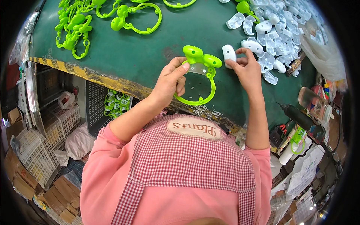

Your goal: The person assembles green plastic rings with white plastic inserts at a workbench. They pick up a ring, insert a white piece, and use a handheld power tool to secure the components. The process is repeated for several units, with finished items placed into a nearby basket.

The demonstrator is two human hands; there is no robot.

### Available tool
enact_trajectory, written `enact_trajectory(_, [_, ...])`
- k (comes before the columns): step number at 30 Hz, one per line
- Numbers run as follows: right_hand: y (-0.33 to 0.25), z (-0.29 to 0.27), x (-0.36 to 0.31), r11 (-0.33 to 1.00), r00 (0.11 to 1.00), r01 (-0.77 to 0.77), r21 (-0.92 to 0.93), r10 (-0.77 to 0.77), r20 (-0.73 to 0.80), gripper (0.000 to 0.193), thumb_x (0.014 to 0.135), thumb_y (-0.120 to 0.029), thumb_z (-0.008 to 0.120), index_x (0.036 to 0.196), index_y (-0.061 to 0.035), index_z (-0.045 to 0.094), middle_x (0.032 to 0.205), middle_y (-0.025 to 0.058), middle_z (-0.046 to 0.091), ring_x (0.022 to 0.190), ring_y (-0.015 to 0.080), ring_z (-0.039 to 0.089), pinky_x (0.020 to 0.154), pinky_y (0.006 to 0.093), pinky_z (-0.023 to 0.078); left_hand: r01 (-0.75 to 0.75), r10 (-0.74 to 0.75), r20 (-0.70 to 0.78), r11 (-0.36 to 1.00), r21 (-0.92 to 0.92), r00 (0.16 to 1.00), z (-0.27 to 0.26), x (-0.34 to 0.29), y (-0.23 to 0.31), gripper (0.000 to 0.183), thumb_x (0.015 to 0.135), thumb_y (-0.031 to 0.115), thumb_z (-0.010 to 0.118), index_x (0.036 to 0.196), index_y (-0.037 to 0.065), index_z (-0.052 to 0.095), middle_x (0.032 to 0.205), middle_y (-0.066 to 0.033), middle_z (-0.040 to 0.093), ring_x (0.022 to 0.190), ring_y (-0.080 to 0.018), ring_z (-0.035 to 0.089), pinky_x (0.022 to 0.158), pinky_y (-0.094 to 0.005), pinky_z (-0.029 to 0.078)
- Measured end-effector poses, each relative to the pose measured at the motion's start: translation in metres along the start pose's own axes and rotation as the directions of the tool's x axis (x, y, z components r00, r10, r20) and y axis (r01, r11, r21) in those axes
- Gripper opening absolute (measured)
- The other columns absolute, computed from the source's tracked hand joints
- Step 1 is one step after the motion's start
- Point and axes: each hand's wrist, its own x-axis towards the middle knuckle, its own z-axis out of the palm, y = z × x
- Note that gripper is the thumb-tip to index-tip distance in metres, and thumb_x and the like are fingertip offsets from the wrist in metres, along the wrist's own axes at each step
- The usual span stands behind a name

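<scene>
Green surface, one frame in the left hand, one white part in the right

Workroom with crates and cartons surrounds a green surface (112,69), whose near edge has worn yellow and black stripes. Over this edge, the left hand (170,80) holds a green frame (215,86), ring toward the person and two round knobs away. Its thumb presses on the frame beside the knobs; the other fingers are curled, and where they pass behind, I cannot tell their exact place.

The right hand (247,71) pinches a white part (229,53) between thumb and forefinger. This part is near the knobs, but apart from them.

About the progress, I judge that this frame is only partly done. A clear piece (197,68) seems to sit inside it, below the knobs, with small shiny dots that may be screw heads. The white part is not yet joined to it. Loose screws (203,111) lie on the surface near the ring.

Much seems to be left: more frames (117,24) lie at the far left, and a big pile of pale parts (275,41) is at the right. Green pieces (117,106) rest in a dark crate (98,112) below; whether they are finished, I cannot say.
</scene>
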Motion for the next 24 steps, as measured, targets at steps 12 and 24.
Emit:
enact_trajectory(12, [-0.007,0.007,-0.036,0.858,0.776,0.510,-0.061,-0.490,-0.397,0.045,0.066,0.001,0.080,0.109,-0.0005,0.066,0.102,0.0108,0.066,0.083,0.0222,0.063,0.067,0.0313,0.053,0.001,-0.001,-0.039,1.000,-0.021,0.999,-0.002,0.003,-0.005,0.058,0.099,0.047,0.040,0.132,0.000,0.045,0.086,-0.0012,0.050,0.050,-0.0081,0.036,0.044,-0.0244,0.033])
enact_trajectory(24, [-0.033,0.036,-0.056,0.688,0.651,0.677,-0.262,-0.725,-0.225,0.046,0.065,-0.008,0.082,0.110,-0.0077,0.071,0.103,0.0078,0.058,0.080,0.0204,0.059,0.063,0.0297,0.048,-0.149,0.144,0.048,0.980,0.130,0.988,0.010,-0.003,-0.005,0.051,0.089,0.025,0.069,0.129,-0.002,0.051,0.102,-0.0031,0.063,0.075,-0.0012,0.052,0.054,-0.0156,0.036])
